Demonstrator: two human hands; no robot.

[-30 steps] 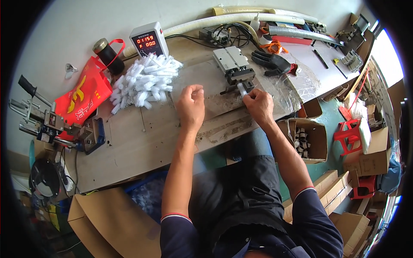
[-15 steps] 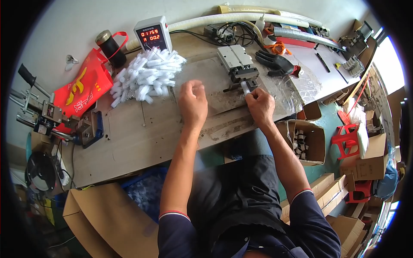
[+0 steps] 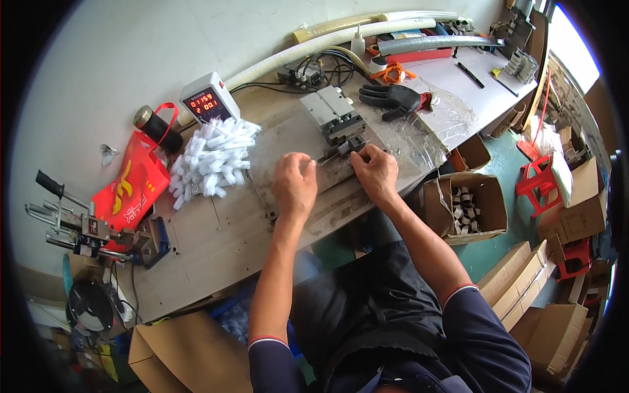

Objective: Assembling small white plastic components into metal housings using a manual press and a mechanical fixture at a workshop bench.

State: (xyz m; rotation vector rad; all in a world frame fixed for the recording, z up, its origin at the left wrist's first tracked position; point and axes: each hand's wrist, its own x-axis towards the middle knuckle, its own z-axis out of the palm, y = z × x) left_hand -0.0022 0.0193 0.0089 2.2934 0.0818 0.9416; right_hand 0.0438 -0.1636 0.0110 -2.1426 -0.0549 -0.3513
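Your left hand (image 3: 294,185) rests knuckles-up on the worn wooden surface (image 3: 216,236), its fingers curled into a loose fist; whether anything sits inside it cannot be told. Your right hand (image 3: 373,171) is just beside it, fingers pinched on a small white brush (image 3: 343,148) at the front of the grey metal fixture (image 3: 334,118), so the piece you are working lies right at that block's near end, between your two hands and slightly beyond them. To your left, a heap of white brushes (image 3: 213,164) lies on the surface, well clear of your left hand. Behind the heap stands a white counter box with a red digit display (image 3: 208,101), and beside that a red bag (image 3: 131,193) with a dark round bottle (image 3: 157,129) at its top. A black glove (image 3: 393,99) lies beyond the fixture on clear plastic sheeting (image 3: 445,121). Down to your right, an open cardboard box (image 3: 465,206) holds small pale parts.
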